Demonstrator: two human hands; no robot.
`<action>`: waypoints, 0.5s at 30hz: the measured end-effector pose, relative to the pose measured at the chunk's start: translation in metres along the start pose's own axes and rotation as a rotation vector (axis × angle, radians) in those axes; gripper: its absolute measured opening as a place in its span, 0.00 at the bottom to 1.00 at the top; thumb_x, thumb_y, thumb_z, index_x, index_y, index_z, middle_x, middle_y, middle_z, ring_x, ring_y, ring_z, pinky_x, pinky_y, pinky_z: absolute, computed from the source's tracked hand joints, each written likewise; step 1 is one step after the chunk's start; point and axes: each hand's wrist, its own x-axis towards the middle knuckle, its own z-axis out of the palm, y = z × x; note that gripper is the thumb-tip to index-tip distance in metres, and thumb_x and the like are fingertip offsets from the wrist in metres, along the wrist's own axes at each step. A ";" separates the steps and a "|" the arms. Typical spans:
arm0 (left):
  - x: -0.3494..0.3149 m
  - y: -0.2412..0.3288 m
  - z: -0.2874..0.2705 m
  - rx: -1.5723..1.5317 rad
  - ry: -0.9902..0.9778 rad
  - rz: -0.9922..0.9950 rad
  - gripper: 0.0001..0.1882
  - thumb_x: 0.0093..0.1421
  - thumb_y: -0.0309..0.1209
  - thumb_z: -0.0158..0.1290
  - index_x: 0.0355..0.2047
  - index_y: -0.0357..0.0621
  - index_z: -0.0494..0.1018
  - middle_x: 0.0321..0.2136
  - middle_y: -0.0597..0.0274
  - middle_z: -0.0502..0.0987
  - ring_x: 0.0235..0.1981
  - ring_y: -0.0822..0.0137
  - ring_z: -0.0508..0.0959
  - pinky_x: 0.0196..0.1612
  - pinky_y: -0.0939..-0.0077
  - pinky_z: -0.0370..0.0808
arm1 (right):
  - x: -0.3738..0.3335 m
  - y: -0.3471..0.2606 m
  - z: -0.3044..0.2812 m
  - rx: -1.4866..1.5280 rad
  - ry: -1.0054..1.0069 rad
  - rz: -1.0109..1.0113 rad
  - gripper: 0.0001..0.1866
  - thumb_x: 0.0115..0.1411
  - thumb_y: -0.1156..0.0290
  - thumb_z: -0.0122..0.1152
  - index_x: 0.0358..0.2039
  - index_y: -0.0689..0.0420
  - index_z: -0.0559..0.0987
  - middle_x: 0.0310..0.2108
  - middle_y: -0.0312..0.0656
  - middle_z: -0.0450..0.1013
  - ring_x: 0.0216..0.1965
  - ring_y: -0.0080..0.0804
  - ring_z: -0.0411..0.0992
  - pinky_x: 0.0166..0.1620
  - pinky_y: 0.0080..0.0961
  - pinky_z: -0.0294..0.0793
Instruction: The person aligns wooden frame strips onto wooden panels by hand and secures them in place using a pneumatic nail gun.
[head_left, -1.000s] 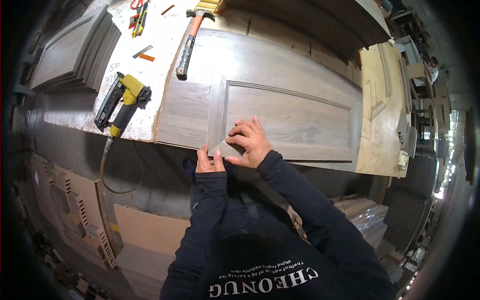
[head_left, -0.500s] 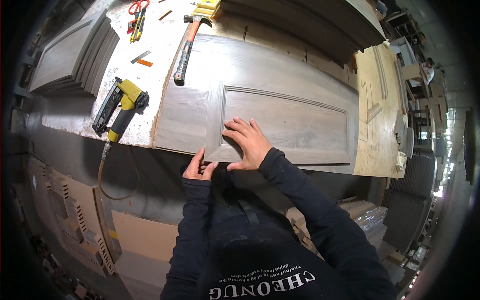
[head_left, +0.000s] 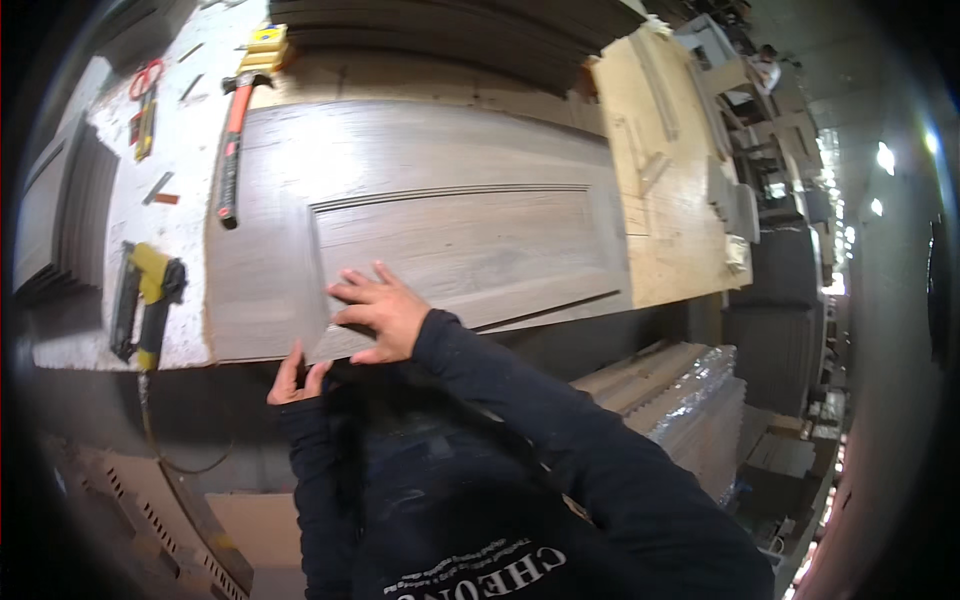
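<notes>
Pale benchtop (head_left: 185, 225) and plywood (head_left: 690, 235) are seen in the head view on either side of a grey board (head_left: 262, 255), on which a framed panel (head_left: 480, 240) is laid. A hammer (head_left: 233, 150) is laid over the board's far left corner, and a nailer (head_left: 152, 285) is set on the benchtop to its left. Since the last frame, the whole scene has been shifted leftward, as if by a turn of the head, while both hands have been kept at the panel's near left corner. The right hand (head_left: 385, 315) is spread, fingers over the panel's face, thumb by its near edge. The left hand (head_left: 295, 380) is held at that corner, thumb and forefinger apart; whether anything is pinched cannot be told. Attention is judged to be kept on that corner, with neither tool taken up.
</notes>
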 end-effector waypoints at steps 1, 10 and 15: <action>0.001 0.009 0.002 -0.084 -0.004 -0.060 0.22 0.48 0.21 0.58 0.45 0.36 0.70 0.36 0.57 0.76 0.33 0.73 0.74 0.38 0.80 0.71 | -0.003 0.004 -0.001 -0.027 0.002 0.019 0.28 0.38 0.55 0.67 0.41 0.48 0.74 0.56 0.41 0.60 0.60 0.44 0.51 0.59 0.55 0.42; -0.012 0.026 0.026 -0.253 0.103 -0.209 0.23 0.47 0.21 0.57 0.47 0.41 0.70 0.28 0.66 0.71 0.27 0.76 0.69 0.33 0.84 0.68 | -0.003 -0.001 -0.020 -0.079 -0.020 0.050 0.25 0.38 0.55 0.67 0.38 0.48 0.75 0.52 0.39 0.63 0.58 0.41 0.55 0.58 0.52 0.49; -0.013 0.030 0.021 -0.196 0.084 -0.196 0.25 0.46 0.17 0.56 0.47 0.39 0.69 0.29 0.64 0.72 0.27 0.76 0.71 0.33 0.84 0.69 | 0.002 -0.004 -0.020 -0.058 -0.052 0.096 0.33 0.36 0.53 0.68 0.44 0.50 0.72 0.53 0.39 0.62 0.58 0.40 0.55 0.58 0.50 0.50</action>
